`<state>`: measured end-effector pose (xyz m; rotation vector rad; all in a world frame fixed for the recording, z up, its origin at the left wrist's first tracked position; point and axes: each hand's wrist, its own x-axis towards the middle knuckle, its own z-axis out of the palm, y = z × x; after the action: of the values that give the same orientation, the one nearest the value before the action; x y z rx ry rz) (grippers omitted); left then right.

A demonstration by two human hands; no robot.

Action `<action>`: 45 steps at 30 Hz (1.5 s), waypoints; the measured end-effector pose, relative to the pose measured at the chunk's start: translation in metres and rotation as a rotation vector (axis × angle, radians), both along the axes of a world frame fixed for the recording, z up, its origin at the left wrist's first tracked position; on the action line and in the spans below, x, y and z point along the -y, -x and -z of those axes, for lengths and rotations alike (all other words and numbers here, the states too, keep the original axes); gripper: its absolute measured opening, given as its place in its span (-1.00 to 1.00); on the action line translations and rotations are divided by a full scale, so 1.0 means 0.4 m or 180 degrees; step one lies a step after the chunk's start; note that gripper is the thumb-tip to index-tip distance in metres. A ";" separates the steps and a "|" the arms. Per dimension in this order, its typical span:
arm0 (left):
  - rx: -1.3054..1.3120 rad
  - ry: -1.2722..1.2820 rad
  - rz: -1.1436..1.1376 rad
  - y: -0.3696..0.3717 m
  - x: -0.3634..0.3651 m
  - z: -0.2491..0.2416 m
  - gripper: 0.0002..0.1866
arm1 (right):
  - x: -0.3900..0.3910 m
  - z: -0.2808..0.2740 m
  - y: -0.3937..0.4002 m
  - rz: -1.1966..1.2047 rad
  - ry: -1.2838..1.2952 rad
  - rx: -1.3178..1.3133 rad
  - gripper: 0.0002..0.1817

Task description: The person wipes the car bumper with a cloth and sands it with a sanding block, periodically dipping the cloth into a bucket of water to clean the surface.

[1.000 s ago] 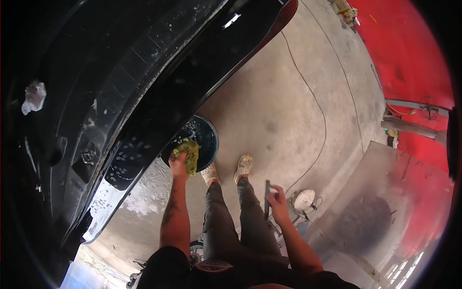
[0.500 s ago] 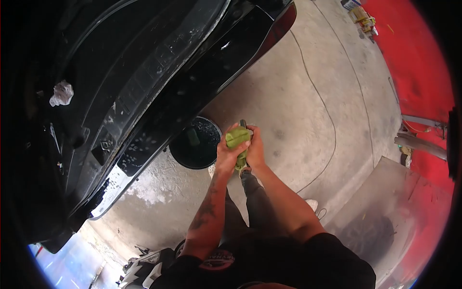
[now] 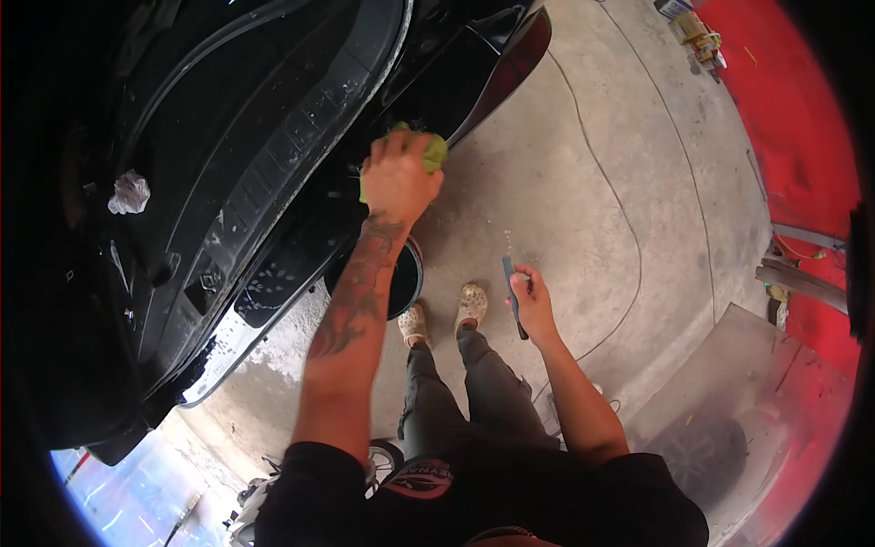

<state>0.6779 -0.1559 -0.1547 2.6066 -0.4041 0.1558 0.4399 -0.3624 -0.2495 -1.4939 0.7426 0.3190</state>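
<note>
My left hand [image 3: 401,180] is closed over a yellow-green cloth [image 3: 435,153], holding it against the glossy black car panel [image 3: 437,77]. Much of the cloth is hidden beneath the fingers. Lower and to the right, my right hand [image 3: 533,299] grips a slim grey, flat bar-like tool [image 3: 509,273] with a dark lower end; its exact kind does not show. Small droplets show just above that tool. Partly behind my left forearm stands a dark round bucket [image 3: 417,260] on the floor, under the panel's edge.
A crumpled pale wad [image 3: 129,192] lies on the dark car part at left. Cables [image 3: 629,214] run across the concrete floor [image 3: 565,164]. To the right are a red panel [image 3: 775,100] and a grey sheet [image 3: 720,401]. My feet in pale clogs [image 3: 471,305] stand beside the bucket.
My hands were together around the cloth beside the bucket. They have parted: the left carried the cloth up to the black panel, the right moved right and down with the grey tool.
</note>
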 end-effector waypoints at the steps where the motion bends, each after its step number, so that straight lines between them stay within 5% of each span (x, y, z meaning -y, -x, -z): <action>1: -0.0179 -0.0292 0.0360 -0.004 -0.003 -0.001 -0.52 | 0.011 0.006 0.014 -0.0093 0.0015 -0.0006 -0.61; 6: 0.0279 -0.0278 0.2206 -0.051 -0.004 -0.085 -0.41 | 0.024 0.014 0.030 -0.0353 0.0437 0.0068 -0.52; 13: 0.1798 -0.1074 0.3018 -0.356 -0.069 -0.110 -0.32 | -0.098 -0.037 -0.176 -0.0762 0.1761 0.1377 -0.45; 16: 0.2622 -0.1529 0.3309 -0.419 -0.091 -0.073 -0.31 | -0.183 -0.170 -0.295 -0.0833 0.2246 0.1670 -0.48; 19: 0.2288 -0.1518 0.3566 -0.442 -0.113 -0.058 -0.41 | -0.245 -0.205 -0.380 -0.0902 0.2774 0.1823 -0.52; 28: 0.2044 -0.0485 0.3102 -0.433 -0.110 -0.065 -0.71 | -0.338 -0.181 -0.481 -0.0948 0.3633 0.1404 -0.52; 45: 0.2462 -0.0067 0.2986 -0.451 -0.094 -0.008 -0.82 | -0.361 -0.189 -0.511 -0.1188 0.3943 0.1470 -0.58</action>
<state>0.8582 -0.1185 -0.1513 1.9976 -1.8046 0.8089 0.6441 -0.2181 -0.1737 -2.7568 0.2261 -0.2988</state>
